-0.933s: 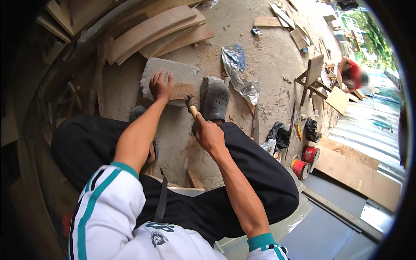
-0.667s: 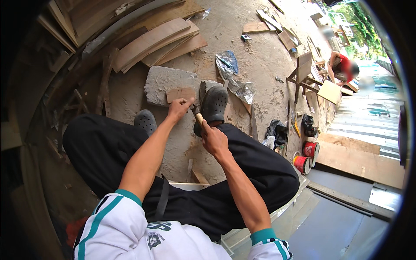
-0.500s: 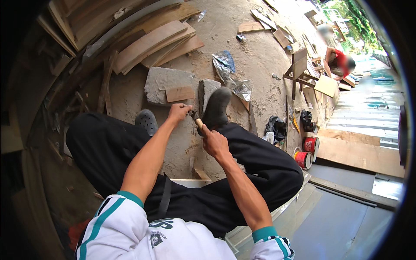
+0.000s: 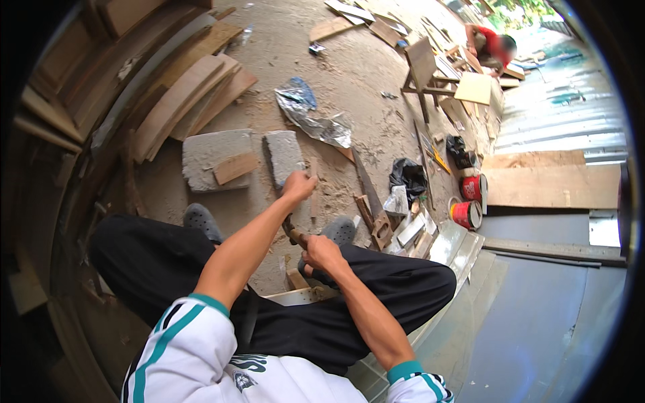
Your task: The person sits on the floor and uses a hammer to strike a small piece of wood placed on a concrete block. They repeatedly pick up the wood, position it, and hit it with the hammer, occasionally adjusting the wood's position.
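My right hand [image 4: 322,254] is closed around the wooden handle of a hammer [image 4: 294,233]. The hammer's dark head is partly covered by my left forearm. Farther out, my left hand [image 4: 299,187] has its fingers pinched together beside a small grey concrete block [image 4: 283,156]; what they hold, if anything, is too small to make out. A thin wood strip [image 4: 314,209] lies close by my left fingertips. To the left, a short wooden piece [image 4: 235,168] rests on a larger concrete slab [image 4: 208,151].
A handsaw [image 4: 370,195] lies right of my right clog [image 4: 340,230], near wood offcuts [image 4: 411,230] and a black plastic bag [image 4: 408,176]. Red cans [image 4: 465,213] stand farther right. Curved boards [image 4: 178,101] are piled at left. Another person [image 4: 489,48] crouches at far right.
The view has shifted. My left hand has moved away from the hammer head toward the small block, while the hammer has come nearer my body. My right foot has lowered, uncovering the handsaw.
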Motion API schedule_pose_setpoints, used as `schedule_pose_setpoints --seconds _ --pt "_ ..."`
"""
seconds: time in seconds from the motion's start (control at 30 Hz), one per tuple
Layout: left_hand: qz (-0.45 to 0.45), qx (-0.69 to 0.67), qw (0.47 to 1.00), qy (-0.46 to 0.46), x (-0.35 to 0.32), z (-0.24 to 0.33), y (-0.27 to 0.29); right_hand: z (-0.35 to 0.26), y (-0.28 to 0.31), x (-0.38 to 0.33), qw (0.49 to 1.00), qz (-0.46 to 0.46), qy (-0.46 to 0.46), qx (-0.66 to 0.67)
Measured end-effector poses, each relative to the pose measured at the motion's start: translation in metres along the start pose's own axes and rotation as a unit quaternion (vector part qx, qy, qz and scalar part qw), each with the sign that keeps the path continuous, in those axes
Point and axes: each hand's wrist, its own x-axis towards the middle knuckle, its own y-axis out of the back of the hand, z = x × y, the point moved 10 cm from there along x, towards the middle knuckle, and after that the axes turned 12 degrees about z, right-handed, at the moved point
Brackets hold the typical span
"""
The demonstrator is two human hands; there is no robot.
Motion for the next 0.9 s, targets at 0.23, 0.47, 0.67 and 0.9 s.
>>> schedule_pose_setpoints --seconds 0.23,0.47,0.67,0.9 --pt "0.07 0.094 0.987 -0.11 0.075 0.113 -0.045 0.034 -0.001 -0.012 0.994 0.017 -0.057 0.097" --pt "0.356 0.204 0.898 -0.159 0.05 -0.025 0.14 0.033 0.003 0.021 0.989 0.034 -0.068 0.126" --pt "0.353 0.328 0.858 -0.175 0.021 -0.136 0.244 -0.036 0.027 0.08 0.989 0.009 -0.021 0.147" --pt "0.279 0.326 0.87 -0.243 0.018 -0.141 0.224 -0.125 0.033 0.17 0.985 -0.174 0.001 0.007"
